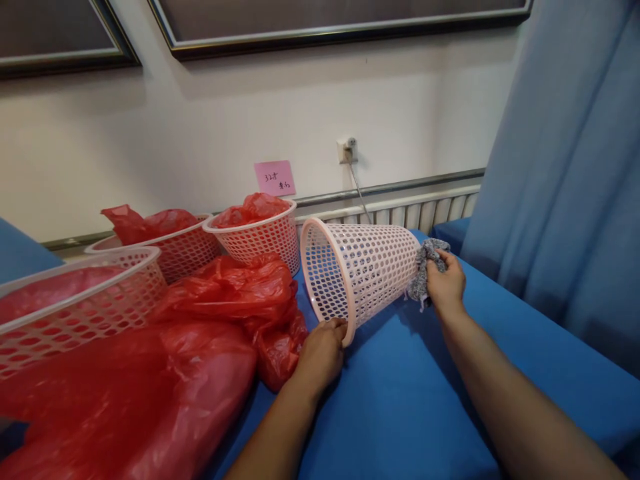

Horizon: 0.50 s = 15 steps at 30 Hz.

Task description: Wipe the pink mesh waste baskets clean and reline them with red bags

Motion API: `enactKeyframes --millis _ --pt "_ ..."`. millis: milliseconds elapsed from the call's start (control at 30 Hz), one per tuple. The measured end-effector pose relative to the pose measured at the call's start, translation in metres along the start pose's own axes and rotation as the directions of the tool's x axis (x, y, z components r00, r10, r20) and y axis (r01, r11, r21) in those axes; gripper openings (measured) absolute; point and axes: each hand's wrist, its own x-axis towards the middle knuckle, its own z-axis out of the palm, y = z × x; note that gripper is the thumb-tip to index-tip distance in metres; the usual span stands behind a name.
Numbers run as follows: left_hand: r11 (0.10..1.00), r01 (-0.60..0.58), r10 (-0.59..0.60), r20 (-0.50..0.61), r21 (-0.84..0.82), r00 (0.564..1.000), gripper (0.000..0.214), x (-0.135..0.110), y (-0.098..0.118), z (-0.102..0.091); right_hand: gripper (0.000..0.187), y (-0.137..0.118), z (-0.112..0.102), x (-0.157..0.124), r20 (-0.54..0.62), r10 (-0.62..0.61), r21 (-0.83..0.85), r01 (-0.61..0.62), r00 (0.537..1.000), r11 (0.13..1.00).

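Observation:
A pale pink perforated wastebasket [383,260] lies tipped on its side above the blue surface [400,407], its mouth facing left. At the lower edge of its rim, my left hand [323,353] is closed with the fingers hooked inside. My right hand [447,280] grips a grey mottled cloth [425,267] and presses it against the basket's base. The fingertips behind the cloth are partly hidden. Just left of the basket lies a crumpled red plastic bag [250,287], close to my left hand.
More pink baskets, [255,230] among them, stand at the left with red bags inside. A large red bag [200,373] spreads in front. Behind are a radiator [425,212], a wall socket [347,151] with a plug and a pink note [275,178]. Blue curtains [565,167] hang right.

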Motion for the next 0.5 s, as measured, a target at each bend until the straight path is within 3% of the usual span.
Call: enactKeyframes --millis 67,100,133,200,267,300,367,500 --pt "1.000 0.007 -0.008 0.016 0.028 1.000 0.043 -0.002 0.001 -0.001 0.032 -0.017 -0.005 -0.018 0.022 -0.212 0.057 0.211 0.977 0.976" --pt "0.999 0.006 -0.007 0.024 0.040 1.000 0.041 -0.003 0.002 -0.002 0.031 -0.029 -0.009 -0.030 0.048 -0.361 0.094 0.356 0.931 0.930" --pt "0.999 -0.001 0.000 0.028 0.046 1.000 0.038 -0.005 0.004 -0.003 0.031 -0.042 -0.014 -0.044 0.089 -0.507 0.138 0.493 0.858 0.859" --pt "1.000 -0.024 0.024 -0.004 0.019 1.000 0.034 -0.007 0.008 -0.006 0.038 -0.066 -0.024 -0.070 0.175 -0.725 0.236 0.686 0.666 0.688" --pt "0.992 -0.069 0.056 -0.115 -0.106 0.992 0.035 -0.010 0.014 -0.008 0.043 -0.082 -0.033 -0.089 0.238 -0.829 0.321 0.765 0.506 0.559" --pt "0.974 -0.106 0.065 -0.197 -0.202 0.978 0.038 -0.012 0.017 -0.009 0.044 -0.087 -0.036 -0.095 0.258 -0.852 0.352 0.777 0.455 0.521" --pt "0.898 -0.197 0.047 -0.360 -0.394 0.932 0.040 -0.016 0.022 -0.011 0.042 -0.092 -0.039 -0.102 0.285 -0.871 0.393 0.780 0.400 0.487" --pt "0.780 -0.330 0.009 -0.518 -0.531 0.855 0.031 -0.021 0.024 -0.016 0.042 -0.094 -0.040 -0.104 0.303 -0.877 0.432 0.767 0.372 0.474"
